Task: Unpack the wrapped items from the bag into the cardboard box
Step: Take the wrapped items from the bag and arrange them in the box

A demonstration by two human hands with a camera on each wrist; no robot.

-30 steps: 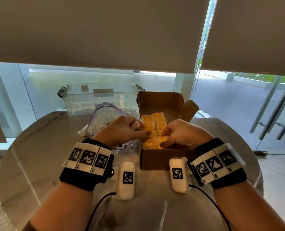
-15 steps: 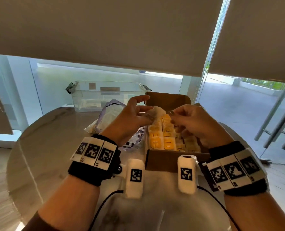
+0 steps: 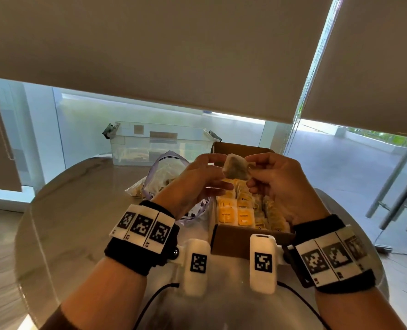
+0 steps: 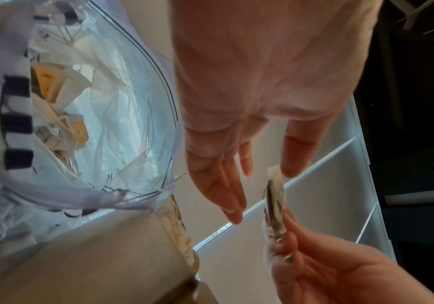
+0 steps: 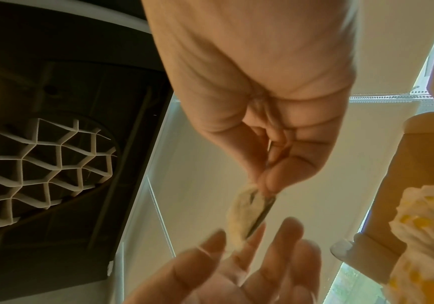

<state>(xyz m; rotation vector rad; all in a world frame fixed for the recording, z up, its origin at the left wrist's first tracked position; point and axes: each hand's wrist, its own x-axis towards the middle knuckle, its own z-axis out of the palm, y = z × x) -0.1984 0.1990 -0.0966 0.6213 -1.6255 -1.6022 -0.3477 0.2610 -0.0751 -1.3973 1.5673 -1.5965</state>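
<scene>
Both hands are raised above the open cardboard box (image 3: 233, 239), which holds rows of yellow and pale wrapped items (image 3: 235, 213). My right hand (image 3: 276, 184) pinches one pale wrapped item (image 3: 235, 167) between thumb and fingers, as the right wrist view shows (image 5: 241, 214). My left hand (image 3: 204, 179) is beside it with fingers straight; in the left wrist view only its thumb tip touches the item's (image 4: 275, 197) top corner. Left of the box, the clear zip bag (image 3: 164, 172) lies open with more wrapped items inside (image 4: 62, 127).
A clear plastic bin (image 3: 159, 146) stands at the back of the round table (image 3: 66, 222), behind the bag. Two cables run from the wrist cameras toward the near table edge. Roller blinds and glass panes lie beyond the table.
Both hands rose from low inside the box to well above it, bringing one wrapped item up between them. The left fingers have spread away from the item.
</scene>
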